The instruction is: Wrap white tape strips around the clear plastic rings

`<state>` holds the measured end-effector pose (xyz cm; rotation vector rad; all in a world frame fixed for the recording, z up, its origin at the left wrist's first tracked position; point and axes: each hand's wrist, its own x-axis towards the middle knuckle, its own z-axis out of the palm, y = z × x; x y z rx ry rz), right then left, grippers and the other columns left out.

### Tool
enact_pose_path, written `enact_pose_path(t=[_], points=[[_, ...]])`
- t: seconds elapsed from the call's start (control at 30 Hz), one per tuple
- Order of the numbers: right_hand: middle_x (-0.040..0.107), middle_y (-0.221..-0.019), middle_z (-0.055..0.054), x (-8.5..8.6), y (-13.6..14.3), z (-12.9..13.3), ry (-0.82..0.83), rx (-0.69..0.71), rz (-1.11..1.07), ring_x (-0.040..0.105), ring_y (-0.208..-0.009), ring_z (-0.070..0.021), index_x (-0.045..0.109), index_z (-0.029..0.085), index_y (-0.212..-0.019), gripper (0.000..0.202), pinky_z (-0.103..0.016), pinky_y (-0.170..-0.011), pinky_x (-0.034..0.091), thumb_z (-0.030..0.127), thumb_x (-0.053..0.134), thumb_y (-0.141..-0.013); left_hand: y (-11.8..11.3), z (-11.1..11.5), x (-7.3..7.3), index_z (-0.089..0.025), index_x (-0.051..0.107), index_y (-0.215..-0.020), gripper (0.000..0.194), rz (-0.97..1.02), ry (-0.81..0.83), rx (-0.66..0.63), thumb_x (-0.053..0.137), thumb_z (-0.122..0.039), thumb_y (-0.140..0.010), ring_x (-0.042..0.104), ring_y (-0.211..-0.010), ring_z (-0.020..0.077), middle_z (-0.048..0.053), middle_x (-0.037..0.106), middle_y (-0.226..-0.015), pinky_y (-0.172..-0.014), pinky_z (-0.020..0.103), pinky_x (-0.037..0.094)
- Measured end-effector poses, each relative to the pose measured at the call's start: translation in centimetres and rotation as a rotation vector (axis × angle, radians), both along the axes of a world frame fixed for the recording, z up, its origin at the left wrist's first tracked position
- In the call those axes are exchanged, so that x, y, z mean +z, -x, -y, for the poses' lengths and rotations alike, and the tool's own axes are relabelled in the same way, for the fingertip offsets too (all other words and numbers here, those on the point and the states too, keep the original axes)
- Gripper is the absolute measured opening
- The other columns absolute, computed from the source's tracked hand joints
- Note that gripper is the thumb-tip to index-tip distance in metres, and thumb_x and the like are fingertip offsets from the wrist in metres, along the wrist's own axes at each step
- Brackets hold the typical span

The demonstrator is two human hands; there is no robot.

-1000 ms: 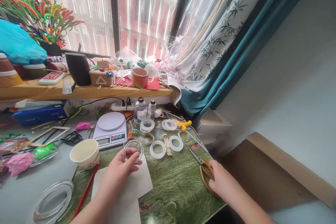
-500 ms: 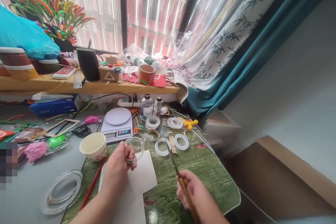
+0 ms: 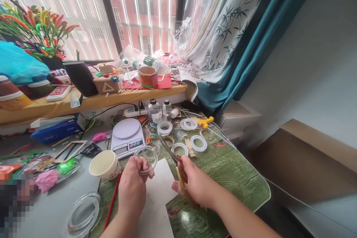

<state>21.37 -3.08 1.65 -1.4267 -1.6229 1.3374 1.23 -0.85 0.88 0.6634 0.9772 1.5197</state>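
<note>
My left hand (image 3: 134,182) is closed on a clear bangle (image 3: 154,160), pinching its lower edge and holding it upright above the white paper (image 3: 164,182). My right hand (image 3: 193,182) grips a pair of scissors (image 3: 182,180) with gold-coloured handles. Their dark blades point up and left, close to the right of the bangle. I cannot make out whether the blades are parted. Beyond the hands lie white ring moulds (image 3: 198,143). A paper cup (image 3: 105,165) and a red stick (image 3: 113,200) are left of my left hand.
A kitchen scale (image 3: 126,134) stands behind my left hand, with two clear bottles (image 3: 154,115) beside it. More clear rings (image 3: 83,215) lie at the lower left. A yellow glue gun (image 3: 205,122) is at the back right, near the green table's edge (image 3: 269,189).
My right hand has brought the scissors left and up, nearer the bangle. The left hand still holds the bangle. The view has tilted and shifted.
</note>
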Motion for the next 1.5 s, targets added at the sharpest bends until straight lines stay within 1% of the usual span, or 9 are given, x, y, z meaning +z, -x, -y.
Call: enact_pose_path(t=[0.13,0.43,0.63,0.9,1.0,1.13,1.27,1.43,1.5], points=[[0.063,-0.1,-0.003,-0.3,1.0,0.8,-0.083,-0.035,0.176,0.059,-0.089,-0.0232,0.055,0.023,-0.104,0.053,-0.033,-0.078,0.046,0.039,0.088,-0.066,-0.2,0.5,-0.2,-0.023,0.047,-0.068,0.044,-0.065,-0.05,-0.015,0.057,-0.054,-0.097,0.05,-0.061,0.0144,-0.004,0.05,-0.07,-0.057,0.027,0.045],[0.066,-0.107,-0.008,-0.5,1.2,0.7,-0.171,-0.106,0.268,0.06,-0.099,-0.0291,0.056,0.023,-0.105,0.055,-0.036,-0.083,0.044,0.041,0.089,-0.064,-0.9,0.8,0.8,-0.023,0.049,-0.062,0.045,-0.191,-0.049,-0.005,0.06,-0.053,-0.094,0.049,-0.058,0.016,-0.003,0.048,-0.065,-0.054,0.028,0.044],[0.065,-0.088,-0.005,-1.2,1.3,0.4,-0.223,-0.161,0.366,0.06,-0.08,-0.0248,0.05,0.023,-0.087,0.037,-0.032,-0.068,0.038,0.043,0.079,-0.076,-0.7,0.5,0.0,-0.022,0.053,-0.064,0.044,-0.185,-0.035,-0.077,0.06,-0.054,-0.094,0.05,-0.058,0.0151,-0.003,0.049,-0.065,-0.056,0.027,0.045],[0.063,-0.077,-0.002,-1.4,0.7,-0.1,-0.253,-0.163,0.436,0.056,-0.069,-0.0201,0.05,0.023,-0.08,0.034,-0.028,-0.06,0.031,0.044,0.077,-0.08,-0.3,0.1,-0.8,-0.021,0.055,-0.064,0.045,-0.205,-0.009,-0.115,0.061,-0.056,-0.093,0.052,-0.058,0.0151,-0.002,0.051,-0.064,-0.056,0.027,0.046],[0.061,-0.077,-0.001,-2.0,0.4,-0.2,-0.244,-0.157,0.361,0.055,-0.066,-0.018,0.055,0.022,-0.083,0.028,-0.027,-0.059,0.032,0.043,0.074,-0.083,-0.4,0.0,-0.6,-0.021,0.055,-0.064,0.045,-0.189,-0.002,-0.125,0.062,-0.055,-0.093,0.052,-0.057,0.0148,-0.002,0.051,-0.062,-0.056,0.026,0.046],[0.056,-0.077,0.001,-3.2,-0.2,-0.2,-0.142,-0.253,0.096,0.054,-0.066,-0.0169,0.055,0.022,-0.088,0.025,-0.027,-0.061,0.037,0.042,0.07,-0.087,-0.2,-0.4,-0.1,-0.022,0.05,-0.063,0.043,-0.093,0.032,-0.082,0.068,-0.052,-0.088,0.053,-0.055,0.0146,-0.003,0.051,-0.062,-0.054,0.026,0.046],[0.048,-0.073,0.004,-3.8,-0.8,0.3,-0.039,-0.278,-0.114,0.048,-0.067,-0.0157,0.053,0.021,-0.087,0.034,-0.027,-0.064,0.039,0.048,0.073,-0.085,0.2,-0.6,0.0,-0.022,0.048,-0.06,0.044,0.023,0.082,-0.083,0.067,-0.05,-0.088,0.054,-0.053,0.0153,-0.003,0.052,-0.062,-0.051,0.027,0.046],[0.047,-0.071,0.005,-3.1,0.4,1.5,0.091,-0.327,-0.54,0.042,-0.058,-0.0113,0.05,0.023,-0.082,0.049,-0.024,-0.057,0.038,0.059,0.081,-0.074,-0.1,0.4,0.2,-0.02,0.059,-0.063,0.043,0.013,0.064,-0.29,0.067,-0.056,-0.086,0.068,-0.062,0.0235,0.001,0.061,-0.065,-0.059,0.033,0.053],[0.052,-0.072,0.005,-2.6,1.3,1.7,0.133,-0.314,-0.646,0.039,-0.053,-0.0091,0.053,0.021,-0.085,0.047,-0.022,-0.052,0.035,0.058,0.081,-0.075,-0.4,0.9,0.3,-0.019,0.064,-0.068,0.042,-0.018,0.059,-0.385,0.07,-0.058,-0.083,0.072,-0.068,0.0276,0.002,0.063,-0.067,-0.062,0.035,0.054]])
